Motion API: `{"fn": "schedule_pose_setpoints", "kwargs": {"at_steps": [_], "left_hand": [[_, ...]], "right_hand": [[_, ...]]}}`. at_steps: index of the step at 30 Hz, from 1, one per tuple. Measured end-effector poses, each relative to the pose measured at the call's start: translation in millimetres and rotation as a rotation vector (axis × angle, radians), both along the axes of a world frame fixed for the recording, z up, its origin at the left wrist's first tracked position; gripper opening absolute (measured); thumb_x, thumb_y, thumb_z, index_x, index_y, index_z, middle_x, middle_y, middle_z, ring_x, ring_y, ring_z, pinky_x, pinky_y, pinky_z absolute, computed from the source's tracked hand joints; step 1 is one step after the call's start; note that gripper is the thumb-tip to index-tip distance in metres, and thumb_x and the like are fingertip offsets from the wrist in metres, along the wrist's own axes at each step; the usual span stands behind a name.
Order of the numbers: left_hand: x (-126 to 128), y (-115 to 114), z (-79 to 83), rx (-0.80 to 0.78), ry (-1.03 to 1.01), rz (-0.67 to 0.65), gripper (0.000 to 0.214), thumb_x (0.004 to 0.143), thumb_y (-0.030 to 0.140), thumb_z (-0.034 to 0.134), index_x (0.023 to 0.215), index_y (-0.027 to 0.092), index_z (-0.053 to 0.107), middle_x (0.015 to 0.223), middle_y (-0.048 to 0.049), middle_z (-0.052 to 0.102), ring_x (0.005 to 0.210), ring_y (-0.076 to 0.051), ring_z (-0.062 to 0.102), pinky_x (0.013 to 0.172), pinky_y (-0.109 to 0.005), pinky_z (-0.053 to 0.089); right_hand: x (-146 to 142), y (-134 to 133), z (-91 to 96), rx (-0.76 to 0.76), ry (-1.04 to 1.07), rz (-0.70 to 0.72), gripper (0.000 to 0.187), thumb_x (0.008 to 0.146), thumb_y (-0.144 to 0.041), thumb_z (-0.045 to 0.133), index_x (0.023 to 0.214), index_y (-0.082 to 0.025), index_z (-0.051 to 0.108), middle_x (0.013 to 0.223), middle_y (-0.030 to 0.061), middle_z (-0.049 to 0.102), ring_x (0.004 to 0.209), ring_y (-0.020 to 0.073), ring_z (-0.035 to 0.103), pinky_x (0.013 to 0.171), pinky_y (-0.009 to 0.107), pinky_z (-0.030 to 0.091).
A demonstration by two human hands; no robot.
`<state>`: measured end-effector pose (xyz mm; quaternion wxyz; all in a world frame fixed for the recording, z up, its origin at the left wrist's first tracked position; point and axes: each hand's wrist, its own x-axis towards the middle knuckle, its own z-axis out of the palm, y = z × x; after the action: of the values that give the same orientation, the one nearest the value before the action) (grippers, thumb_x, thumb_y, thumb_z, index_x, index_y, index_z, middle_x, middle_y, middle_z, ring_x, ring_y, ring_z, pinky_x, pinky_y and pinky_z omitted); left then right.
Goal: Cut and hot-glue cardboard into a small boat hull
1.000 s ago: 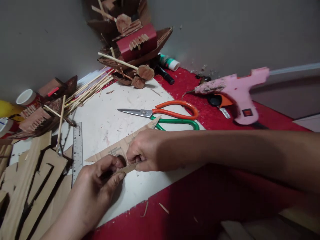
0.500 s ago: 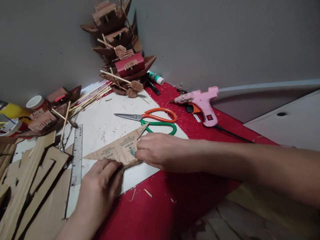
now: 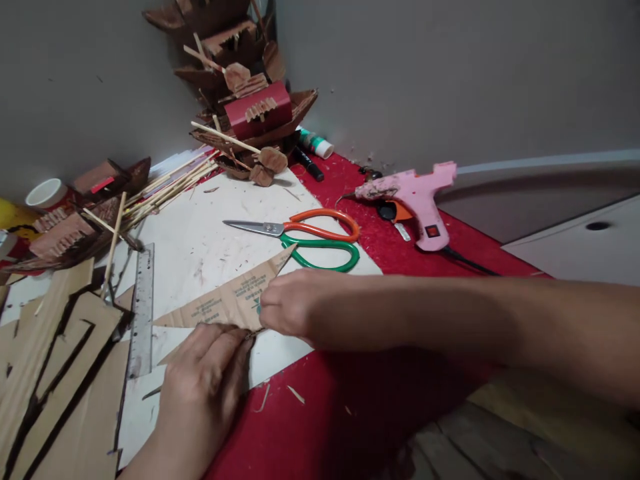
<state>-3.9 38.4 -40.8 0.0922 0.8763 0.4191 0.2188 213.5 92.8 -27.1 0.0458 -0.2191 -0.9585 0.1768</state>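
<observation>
Cardboard (image 3: 223, 301), brown, pointed, is now showing more print beyond the curled left hand (image 3: 205, 367) and right hand (image 3: 300, 303), any pinch hidden, its edge apparently being bent.

Noted matt, faintly ribbed brown paper facing on the printed cardboard piece (image 3: 220, 303). Saw the same dull facing on the cardboard offcuts (image 3: 95, 410). On the scissors (image 3: 270, 229), recorded smooth grey metal blades and glossy, plastic-looking orange and green handles. On the glue gun (image 3: 424, 195), smooth pink plastic, soiled brown toward the front. Logged the ruler (image 3: 143, 307) as smooth; cannot tell plastic from metal. Underneath, a matt white sheet (image 3: 185, 253), scuffed and speckled. Found rough brown cardboard on the model boat (image 3: 303, 105), against a smooth red roof (image 3: 237, 121). Read the thin sticks (image 3: 170, 188) as bare, pale wood.
</observation>
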Motion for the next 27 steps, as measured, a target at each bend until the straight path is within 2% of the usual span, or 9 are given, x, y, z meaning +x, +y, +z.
{"fn": "schedule_pose_setpoints", "kwargs": {"at_steps": [4, 8, 10, 15, 21, 24, 27], "left_hand": [[0.7, 9.8, 14.1, -0.254, -0.006, 0.101, 0.017, 0.089, 0.026, 0.058, 0.076, 0.019, 0.067, 0.064, 0.0015, 0.066, 0.056, -0.014, 0.062, 0.053, -0.024, 0.047], [-0.3, 17.9, 18.7, -0.381, 0.016, 0.168, 0.018, 0.087, 0.032, 0.061, 0.080, 0.020, 0.072, 0.070, 0.0020, 0.072, 0.061, -0.015, 0.065, 0.054, -0.024, 0.045], [1.3, 19.6, 18.6, -0.411, 0.030, 0.190, 0.019, 0.087, 0.034, 0.061, 0.082, 0.020, 0.073, 0.073, 0.0016, 0.074, 0.065, -0.016, 0.066, 0.056, -0.024, 0.046], [1.5, 15.5, 16.3, -0.389, 0.022, 0.268, 0.020, 0.085, 0.037, 0.061, 0.085, 0.021, 0.073, 0.076, 0.0011, 0.074, 0.068, -0.017, 0.067, 0.061, -0.027, 0.049], [-35.5, -5.6, 19.1, -0.342, -0.032, 0.365, 0.018, 0.080, 0.037, 0.069, 0.091, 0.024, 0.073, 0.087, -0.0002, 0.076, 0.079, -0.019, 0.070, 0.071, -0.028, 0.054], [-48.3, -16.1, 19.6, -0.228, -0.006, 0.336, 0.016, 0.083, 0.034, 0.067, 0.094, 0.024, 0.072, 0.090, -0.0015, 0.075, 0.084, -0.019, 0.070, 0.074, -0.029, 0.054], [-44.4, -20.1, 16.3, -0.031, 0.038, 0.240, 0.013, 0.084, 0.029, 0.067, 0.094, 0.021, 0.070, 0.088, -0.0034, 0.074, 0.082, -0.019, 0.068, 0.074, -0.030, 0.053]], "right_hand": [[-2.8, 27.5, 12.6, -0.316, -0.023, -0.045, 0.011, 0.087, -0.017, 0.058, 0.079, -0.014, 0.066, 0.068, -0.0006, 0.057, 0.061, 0.0106, 0.045, 0.056, 0.024, 0.030], [-3.4, 34.2, 20.6, -0.442, -0.044, -0.099, 0.010, 0.084, -0.017, 0.061, 0.076, -0.014, 0.067, 0.058, -0.0045, 0.050, 0.053, 0.0078, 0.040, 0.052, 0.023, 0.027], [-2.4, 28.5, 19.6, -0.428, -0.017, -0.132, 0.008, 0.083, -0.018, 0.062, 0.079, -0.014, 0.068, 0.062, -0.0032, 0.054, 0.056, 0.0086, 0.043, 0.053, 0.023, 0.028], [-1.4, 10.6, 6.0, -0.227, 0.087, -0.146, 0.010, 0.086, -0.018, 0.059, 0.087, -0.014, 0.068, 0.079, 0.0034, 0.065, 0.068, 0.0127, 0.048, 0.062, 0.025, 0.032], [-1.4, 7.1, -1.6, -0.213, 0.145, -0.153, 0.010, 0.084, -0.015, 0.060, 0.081, -0.015, 0.069, 0.077, 0.0043, 0.067, 0.069, 0.0139, 0.053, 0.064, 0.025, 0.037], [-1.8, 7.1, -3.2, -0.179, 0.158, -0.143, 0.010, 0.085, -0.015, 0.060, 0.081, -0.015, 0.070, 0.079, 0.0057, 0.069, 0.071, 0.0153, 0.056, 0.067, 0.026, 0.039], [-2.8, 5.9, -4.0, -0.137, 0.147, -0.133, 0.012, 0.085, -0.015, 0.060, 0.083, -0.015, 0.071, 0.081, 0.0072, 0.070, 0.073, 0.0163, 0.057, 0.068, 0.028, 0.040]]}}
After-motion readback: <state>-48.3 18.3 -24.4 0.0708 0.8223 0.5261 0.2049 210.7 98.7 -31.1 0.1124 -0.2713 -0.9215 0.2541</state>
